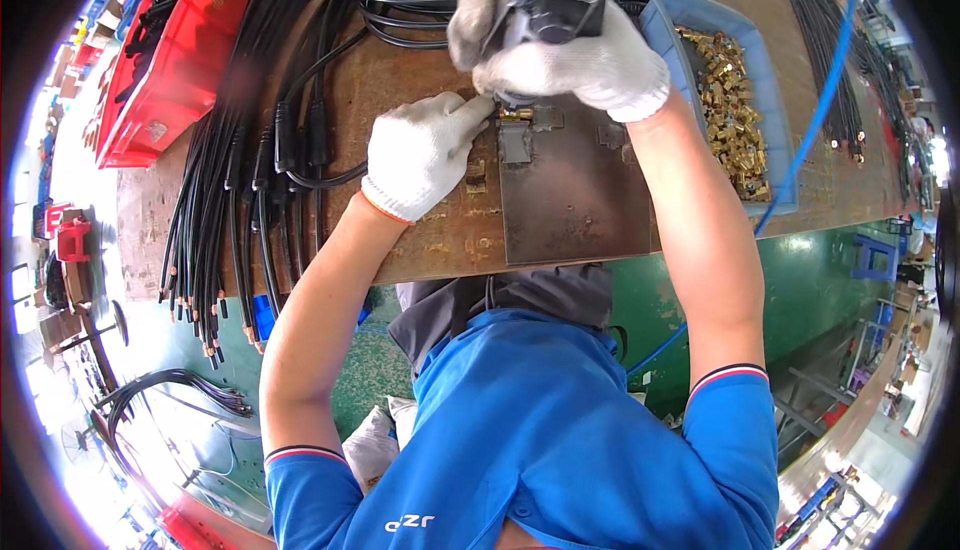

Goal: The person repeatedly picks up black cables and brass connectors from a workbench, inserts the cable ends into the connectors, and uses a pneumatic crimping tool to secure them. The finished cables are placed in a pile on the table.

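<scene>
Brass, small and rigid, the fitting [515, 116] sits on the steel plate [570, 200] near the bench's far edge; it is judged light, hard and slippery, best steadied at its sides. The left hand [420, 155], fingers extended, presses it from 9 o'clock, while the right hand [570, 50] is wrapped tight round the power tool [550, 5] above. The fitting's long axis cannot be told; the tool appears to point down at it.
</scene>
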Demonstrator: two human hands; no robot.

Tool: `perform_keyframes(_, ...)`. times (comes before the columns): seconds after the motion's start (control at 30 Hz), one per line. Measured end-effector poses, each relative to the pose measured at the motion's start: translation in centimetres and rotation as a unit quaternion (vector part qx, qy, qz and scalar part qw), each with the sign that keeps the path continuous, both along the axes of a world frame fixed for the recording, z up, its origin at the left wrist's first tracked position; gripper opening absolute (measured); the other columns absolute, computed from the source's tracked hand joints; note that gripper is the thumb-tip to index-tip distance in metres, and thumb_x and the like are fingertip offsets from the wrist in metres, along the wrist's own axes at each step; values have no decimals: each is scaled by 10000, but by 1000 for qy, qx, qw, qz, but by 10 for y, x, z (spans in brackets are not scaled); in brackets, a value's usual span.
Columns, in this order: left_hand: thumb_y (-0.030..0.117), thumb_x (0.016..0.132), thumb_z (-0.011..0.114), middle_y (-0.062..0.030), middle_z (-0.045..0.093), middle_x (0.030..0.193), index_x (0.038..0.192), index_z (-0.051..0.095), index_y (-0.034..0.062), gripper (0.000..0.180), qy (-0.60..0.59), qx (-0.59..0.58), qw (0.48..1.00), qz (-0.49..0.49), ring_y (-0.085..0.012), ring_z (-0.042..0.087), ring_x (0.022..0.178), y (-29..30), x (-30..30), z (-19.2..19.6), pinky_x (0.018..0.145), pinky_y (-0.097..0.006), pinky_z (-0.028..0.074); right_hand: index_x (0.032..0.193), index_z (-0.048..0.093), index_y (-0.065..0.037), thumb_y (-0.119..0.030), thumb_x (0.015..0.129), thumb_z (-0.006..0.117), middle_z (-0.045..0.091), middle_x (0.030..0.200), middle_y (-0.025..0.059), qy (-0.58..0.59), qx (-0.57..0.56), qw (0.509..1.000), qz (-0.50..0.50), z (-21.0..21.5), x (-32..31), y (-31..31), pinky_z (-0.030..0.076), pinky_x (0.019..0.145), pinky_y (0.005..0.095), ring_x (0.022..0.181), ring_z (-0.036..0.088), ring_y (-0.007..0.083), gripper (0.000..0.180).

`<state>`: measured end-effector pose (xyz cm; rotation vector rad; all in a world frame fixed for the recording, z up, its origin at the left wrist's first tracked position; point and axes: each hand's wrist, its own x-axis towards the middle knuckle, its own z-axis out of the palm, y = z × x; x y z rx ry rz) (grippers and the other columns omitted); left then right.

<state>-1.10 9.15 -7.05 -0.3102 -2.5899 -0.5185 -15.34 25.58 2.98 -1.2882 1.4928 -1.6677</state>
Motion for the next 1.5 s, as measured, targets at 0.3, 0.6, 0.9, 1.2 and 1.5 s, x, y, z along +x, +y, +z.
perform_keyframes(0.3,47,799,710,-59,670,830,1124,738,159,345,11,-6,1000,-1,-292,716,766,1,-1,-1,649,-432,570,1051,692,-36,24,840,807,748,952,102,-106,-151,977,-109,-38,19,2,613,692,332,766,729,186,247)
perform_keyframes(0.6,51,813,737,-109,743,917,1132,767,139,332,-39,6,999,17,-350,729,821,4,2,4,712,-450,580,1049,691,-34,13,868,782,743,944,94,-125,-132,974,-133,-41,20,1,611,678,342,755,728,187,208)
perform_keyframes(0.9,98,874,719,-83,718,889,1101,747,167,240,-17,-9,1000,21,-319,734,819,3,2,3,698,-457,577,1055,744,-49,-52,880,822,743,894,-12,-78,-135,974,-167,-15,36,-1,548,728,245,805,681,65,192)
perform_keyframes(1.2,217,969,712,-129,745,947,1105,772,133,171,-46,37,997,50,-369,740,873,7,6,12,762,-461,587,1066,663,-57,-116,947,713,737,960,138,-158,-204,918,-301,66,-16,101,627,678,409,765,744,243,142)
perform_keyframes(1.5,221,904,783,-151,770,922,1408,651,131,528,-43,49,996,58,-380,750,803,20,44,51,714,-466,589,888,642,-115,-223,923,802,587,627,-6,-172,114,836,-509,-7,-83,221,408,434,296,470,536,121,195)
